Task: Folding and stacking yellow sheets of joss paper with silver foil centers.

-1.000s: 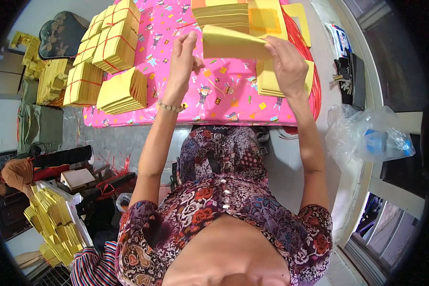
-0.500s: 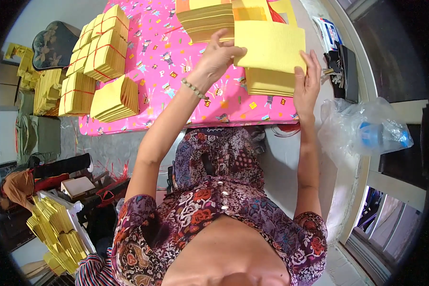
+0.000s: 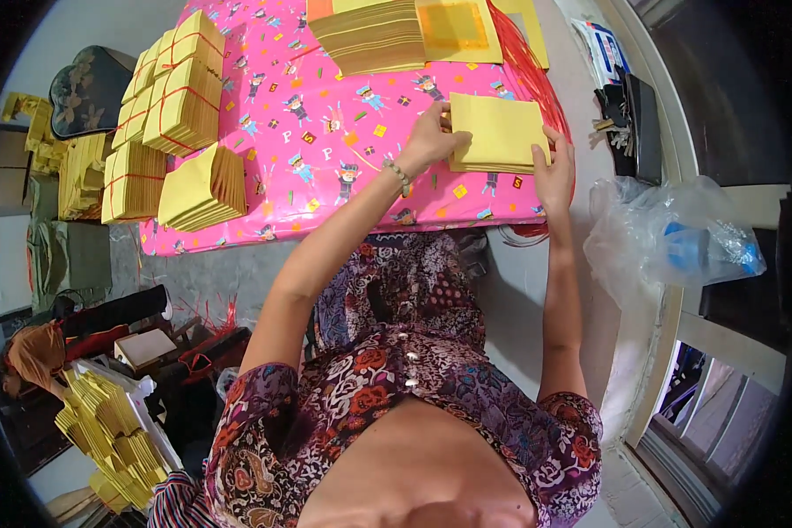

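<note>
A low stack of yellow paper (image 3: 497, 128) lies on the right part of a table with a pink patterned cover (image 3: 326, 176). My left hand (image 3: 431, 141) grips its left edge, thumb near the top sheet and fingers curled at the side. On the opposite edge, my right hand (image 3: 554, 172) holds the right side and near corner between thumb and fingers. Farther back stands a taller pile of yellow paper (image 3: 370, 40). Beside that pile lies a yellow sheet with an orange square (image 3: 453, 26).
Red strings (image 3: 537, 66) run along the table's right side. Tied yellow bundles (image 3: 180, 110) and a loose yellow stack (image 3: 202, 189) stand at the left. A clear plastic bag (image 3: 669, 238) sits right of the table; more yellow paper (image 3: 114, 431) is at lower left.
The yellow paper that was held up over the low stack now lies level on it. Both hands have come down toward me with it, and the far pile and red strings are more visible.
</note>
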A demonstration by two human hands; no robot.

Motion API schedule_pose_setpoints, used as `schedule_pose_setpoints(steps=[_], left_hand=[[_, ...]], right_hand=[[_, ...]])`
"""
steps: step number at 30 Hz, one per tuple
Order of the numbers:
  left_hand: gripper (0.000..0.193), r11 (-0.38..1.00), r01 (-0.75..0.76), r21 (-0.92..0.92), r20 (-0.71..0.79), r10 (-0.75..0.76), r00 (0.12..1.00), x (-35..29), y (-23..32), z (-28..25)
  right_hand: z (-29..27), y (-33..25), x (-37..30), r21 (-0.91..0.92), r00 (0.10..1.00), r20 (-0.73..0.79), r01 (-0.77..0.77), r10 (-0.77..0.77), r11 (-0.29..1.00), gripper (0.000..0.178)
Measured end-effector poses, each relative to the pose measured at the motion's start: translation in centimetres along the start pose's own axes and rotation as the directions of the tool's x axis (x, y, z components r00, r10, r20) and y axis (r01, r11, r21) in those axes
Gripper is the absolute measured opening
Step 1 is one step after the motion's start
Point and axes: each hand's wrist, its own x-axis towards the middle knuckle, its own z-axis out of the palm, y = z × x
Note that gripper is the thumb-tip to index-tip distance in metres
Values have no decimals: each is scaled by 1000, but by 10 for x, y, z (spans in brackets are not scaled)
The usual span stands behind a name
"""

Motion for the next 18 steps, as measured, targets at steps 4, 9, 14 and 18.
schedule_pose_setpoints(steps=[4, 9, 14, 18], left_hand=[[61, 999, 39, -13, 10, -39, 999, 5, -3, 6], [54, 996, -55, 74, -49, 59, 997, 1, -3, 8], [58, 964, -78, 252, -37, 90, 995, -9, 4, 15], [71, 834, -93, 543, -136, 197, 971, -23, 7, 24]], right_hand=[[5, 16, -1, -11, 998, -22, 58, -58, 998, 35], [7, 13, -5, -53, 996, -15, 86, -87, 995, 32], [3, -1, -14, -100, 988, -25, 148, -151, 984, 31], [0, 5, -18, -254, 992, 17, 122, -122, 959, 30]])
